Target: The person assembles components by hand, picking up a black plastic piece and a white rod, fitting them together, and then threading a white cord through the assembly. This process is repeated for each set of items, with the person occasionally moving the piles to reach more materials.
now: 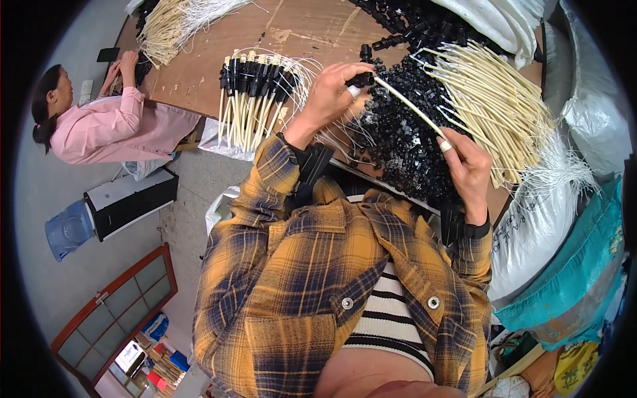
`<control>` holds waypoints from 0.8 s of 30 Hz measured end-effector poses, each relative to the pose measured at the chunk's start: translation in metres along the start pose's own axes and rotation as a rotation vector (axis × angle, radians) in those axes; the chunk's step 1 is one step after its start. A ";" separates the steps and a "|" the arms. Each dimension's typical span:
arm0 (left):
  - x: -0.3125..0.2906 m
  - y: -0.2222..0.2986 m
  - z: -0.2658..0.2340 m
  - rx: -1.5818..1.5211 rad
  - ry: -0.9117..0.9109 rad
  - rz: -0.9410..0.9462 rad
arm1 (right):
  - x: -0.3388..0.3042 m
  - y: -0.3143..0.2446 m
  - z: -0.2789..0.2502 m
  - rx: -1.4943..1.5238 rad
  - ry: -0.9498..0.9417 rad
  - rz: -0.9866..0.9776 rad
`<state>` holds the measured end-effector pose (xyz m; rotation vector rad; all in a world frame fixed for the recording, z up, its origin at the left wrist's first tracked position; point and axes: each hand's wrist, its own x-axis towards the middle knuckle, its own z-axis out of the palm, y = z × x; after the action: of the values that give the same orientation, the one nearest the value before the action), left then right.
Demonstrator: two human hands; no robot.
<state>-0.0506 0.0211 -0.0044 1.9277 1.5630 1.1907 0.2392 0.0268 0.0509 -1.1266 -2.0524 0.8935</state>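
Observation:
Between my two hands runs a cream-coloured sleeved cable, slanting down to the right over the table. My left hand is closed on a black plastic fitting at the cable's upper end. With thumb and fingers my right hand pinches the cable's lower end. Beneath them spreads a heap of small black plastic parts. Right of it lies a large bundle of cream cables with white wire ends. Left of my left hand, a bunch of cables with black fittings rests at the table's edge.
The brown wooden table has another cable bundle at its far left. Across the left side sits a person in pink. White sacks and a teal sack crowd the right. Larger black fittings lie at the back.

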 end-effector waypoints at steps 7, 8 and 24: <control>-0.003 0.004 -0.005 0.045 -0.102 -0.027 | -0.003 0.002 0.002 -0.042 -0.035 -0.081; -0.004 0.002 -0.005 0.048 -0.099 -0.029 | -0.002 0.001 0.002 -0.040 -0.037 -0.085; -0.028 0.019 0.000 0.240 -0.265 -0.557 | 0.005 0.036 -0.007 1.580 -0.292 0.200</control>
<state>-0.0394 -0.0111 -0.0006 1.5350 1.9730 0.5167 0.2587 0.0476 0.0279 -0.2523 -0.7637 2.2088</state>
